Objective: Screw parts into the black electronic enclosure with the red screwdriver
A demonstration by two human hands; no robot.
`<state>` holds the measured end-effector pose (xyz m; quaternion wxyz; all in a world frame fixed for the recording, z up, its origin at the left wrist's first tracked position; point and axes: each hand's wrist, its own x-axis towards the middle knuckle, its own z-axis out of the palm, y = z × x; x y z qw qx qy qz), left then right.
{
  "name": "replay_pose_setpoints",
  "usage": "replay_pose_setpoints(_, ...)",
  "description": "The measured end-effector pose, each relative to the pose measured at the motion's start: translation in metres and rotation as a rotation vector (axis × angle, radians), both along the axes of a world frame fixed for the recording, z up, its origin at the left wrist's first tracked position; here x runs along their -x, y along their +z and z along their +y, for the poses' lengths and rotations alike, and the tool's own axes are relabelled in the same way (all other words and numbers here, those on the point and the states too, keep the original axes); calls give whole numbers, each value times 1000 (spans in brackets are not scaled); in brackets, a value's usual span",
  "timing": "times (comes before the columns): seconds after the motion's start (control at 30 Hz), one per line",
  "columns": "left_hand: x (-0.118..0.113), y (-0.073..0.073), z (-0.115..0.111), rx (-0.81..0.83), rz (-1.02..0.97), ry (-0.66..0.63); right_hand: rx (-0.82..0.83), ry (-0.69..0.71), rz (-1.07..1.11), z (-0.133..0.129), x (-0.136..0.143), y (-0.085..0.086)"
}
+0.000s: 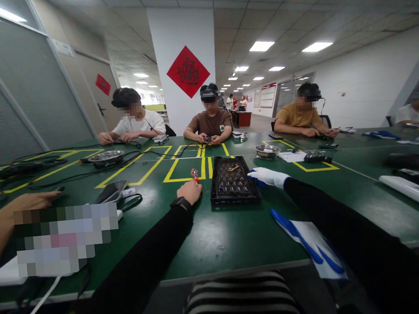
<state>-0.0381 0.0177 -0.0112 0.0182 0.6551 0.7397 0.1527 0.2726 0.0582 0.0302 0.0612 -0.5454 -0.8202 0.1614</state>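
My left hand [190, 192], bare and with a dark watch at the wrist, is closed around a screwdriver [195, 175]; its red and clear handle sticks up past my fingers. To the right of it lies a black plastic tray [216, 200] with rows of small slots. A small brass-coloured piece [233, 168] rests inside the tray's far part. My right hand [270, 177], in a white and blue glove, grips the tray's right rim with its fingertips. Closer to me, a second white and blue glove [308, 241] lies flat, partly over the table edge.
Metal bowls [107, 157] [267, 150] stand farther back on the green table [186, 227]. A phone [112, 191] and cables lie left, near a co-worker's hand [39, 201]. A white device [412, 190] lies right. Several people sit across the table.
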Motion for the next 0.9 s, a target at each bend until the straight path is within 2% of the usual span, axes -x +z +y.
replay_pose_setpoints(0.1, 1, 0, 3, -12, -49, -4, -67, -64, 52, -3, 19, -16)
replay_pose_setpoints(0.23, 3, -2, 8, -55, -106, 21, -125, -53, 102, -20, 31, -26)
replay_pose_setpoints(0.43, 0, -6, 11, -133, -159, 25, -165, -12, 158, -39, 37, -26)
replay_pose_setpoints(0.9, -2, -11, 16, -206, -250, -34, -131, -96, 141, -63, 41, -27)
